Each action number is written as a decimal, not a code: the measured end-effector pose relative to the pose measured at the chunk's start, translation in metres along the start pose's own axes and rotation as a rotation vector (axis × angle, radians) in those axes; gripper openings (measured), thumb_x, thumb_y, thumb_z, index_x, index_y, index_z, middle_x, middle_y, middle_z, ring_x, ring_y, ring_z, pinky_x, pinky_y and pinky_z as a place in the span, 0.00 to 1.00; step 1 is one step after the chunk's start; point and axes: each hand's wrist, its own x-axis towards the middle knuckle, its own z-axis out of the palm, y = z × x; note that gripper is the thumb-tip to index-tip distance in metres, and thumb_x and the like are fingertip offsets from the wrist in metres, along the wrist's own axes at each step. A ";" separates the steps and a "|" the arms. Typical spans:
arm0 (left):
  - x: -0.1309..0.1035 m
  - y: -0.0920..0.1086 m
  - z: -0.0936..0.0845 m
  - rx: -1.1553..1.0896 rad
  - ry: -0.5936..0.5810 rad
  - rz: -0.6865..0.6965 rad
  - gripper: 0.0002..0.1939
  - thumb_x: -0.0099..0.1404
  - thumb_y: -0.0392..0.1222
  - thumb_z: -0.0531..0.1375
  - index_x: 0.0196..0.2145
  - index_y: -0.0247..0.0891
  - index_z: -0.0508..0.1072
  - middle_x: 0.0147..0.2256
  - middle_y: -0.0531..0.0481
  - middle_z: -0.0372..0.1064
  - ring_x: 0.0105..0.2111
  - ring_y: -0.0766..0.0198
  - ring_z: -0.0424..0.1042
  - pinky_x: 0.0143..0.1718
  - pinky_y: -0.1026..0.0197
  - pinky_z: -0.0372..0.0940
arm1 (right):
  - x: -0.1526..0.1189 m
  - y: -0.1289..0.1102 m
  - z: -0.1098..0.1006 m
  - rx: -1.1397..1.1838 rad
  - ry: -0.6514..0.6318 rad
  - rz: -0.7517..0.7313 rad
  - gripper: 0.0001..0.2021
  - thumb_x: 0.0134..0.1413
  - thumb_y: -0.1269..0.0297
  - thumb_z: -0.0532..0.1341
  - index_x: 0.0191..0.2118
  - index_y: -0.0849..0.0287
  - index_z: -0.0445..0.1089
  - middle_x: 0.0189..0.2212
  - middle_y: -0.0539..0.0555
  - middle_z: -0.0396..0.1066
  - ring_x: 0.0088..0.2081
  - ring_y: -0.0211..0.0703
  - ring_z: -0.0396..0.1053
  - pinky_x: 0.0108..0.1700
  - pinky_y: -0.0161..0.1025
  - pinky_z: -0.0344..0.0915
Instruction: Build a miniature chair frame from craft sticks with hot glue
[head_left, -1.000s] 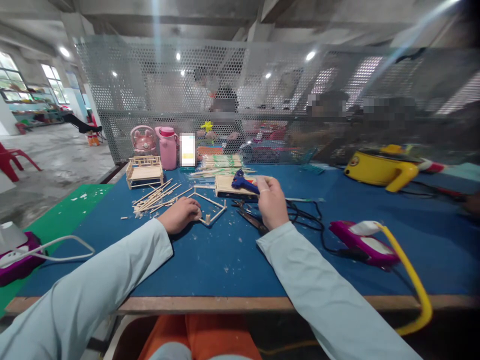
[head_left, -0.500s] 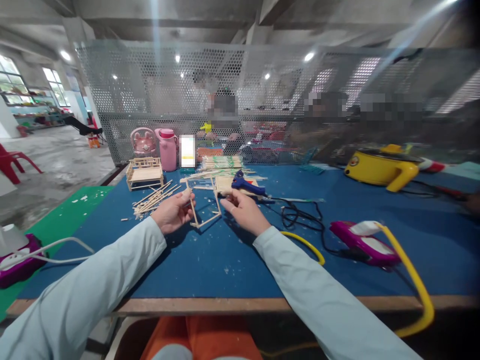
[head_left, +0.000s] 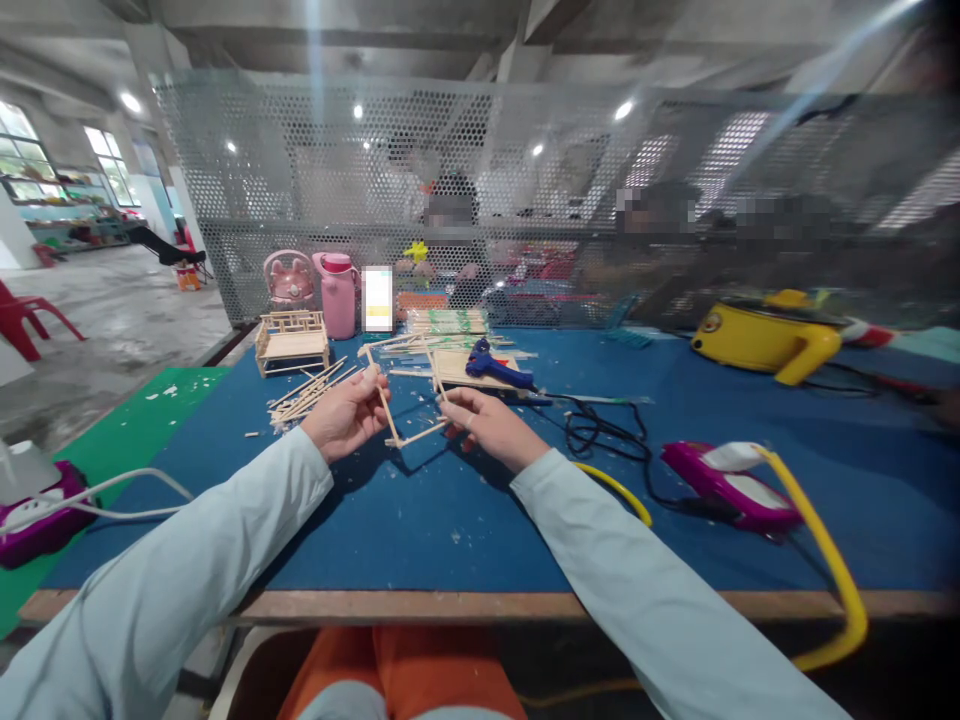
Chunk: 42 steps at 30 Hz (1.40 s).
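Observation:
A thin four-sided frame of wooden sticks [head_left: 384, 408] is held up over the blue table. My left hand [head_left: 346, 413] pinches its left side between thumb and fingers. On the other side, my right hand [head_left: 484, 424] has its fingers closed around the right stick, near the lower right corner. Loose sticks [head_left: 306, 396] lie beside my left hand. Behind my right hand a blue glue gun [head_left: 498, 366] rests on a pale wooden board [head_left: 452, 369]. A small stick-built bench [head_left: 292, 343] stands at the back left.
A pink bottle [head_left: 339, 296] and a lit phone [head_left: 377, 298] stand near the mesh screen [head_left: 285, 200]. To the right are a purple power strip [head_left: 731, 487] with a yellow cable, black cord and a yellow pot [head_left: 757, 335]. People are behind the mesh.
My right hand has closed onto the right side of the stick frame. The frame has tilted slightly, its lower right corner now by my right fingers.

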 end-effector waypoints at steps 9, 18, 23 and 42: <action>-0.001 -0.003 -0.005 0.451 0.109 -0.046 0.09 0.56 0.43 0.61 0.30 0.34 0.68 0.28 0.50 0.69 0.24 0.71 0.68 0.20 0.70 0.60 | 0.008 0.008 -0.019 -0.464 0.276 -0.224 0.13 0.48 0.57 0.53 0.24 0.61 0.67 0.21 0.50 0.65 0.26 0.38 0.60 0.31 0.35 0.56; 0.009 0.036 -0.037 0.956 0.242 0.148 0.14 0.55 0.48 0.57 0.19 0.35 0.64 0.12 0.58 0.53 0.11 0.74 0.51 0.14 0.68 0.43 | 0.029 -0.012 -0.054 -0.668 -0.113 -0.143 0.11 0.47 0.60 0.55 0.24 0.60 0.70 0.19 0.49 0.66 0.23 0.37 0.59 0.28 0.34 0.53; 0.014 0.013 -0.038 0.986 0.090 0.053 0.12 0.55 0.48 0.58 0.31 0.35 0.67 0.24 0.50 0.67 0.20 0.70 0.65 0.18 0.69 0.54 | 0.052 -0.008 -0.040 -0.694 -0.290 -0.194 0.13 0.50 0.59 0.54 0.24 0.59 0.70 0.19 0.48 0.65 0.22 0.35 0.57 0.27 0.33 0.52; 0.000 0.014 -0.032 1.514 -0.077 0.046 0.40 0.55 0.51 0.56 0.60 0.30 0.47 0.20 0.54 0.65 0.18 0.66 0.61 0.20 0.64 0.54 | -0.011 0.008 -0.030 -0.286 -0.164 0.203 0.16 0.55 0.54 0.51 0.24 0.60 0.59 0.18 0.47 0.62 0.15 0.29 0.59 0.13 0.27 0.50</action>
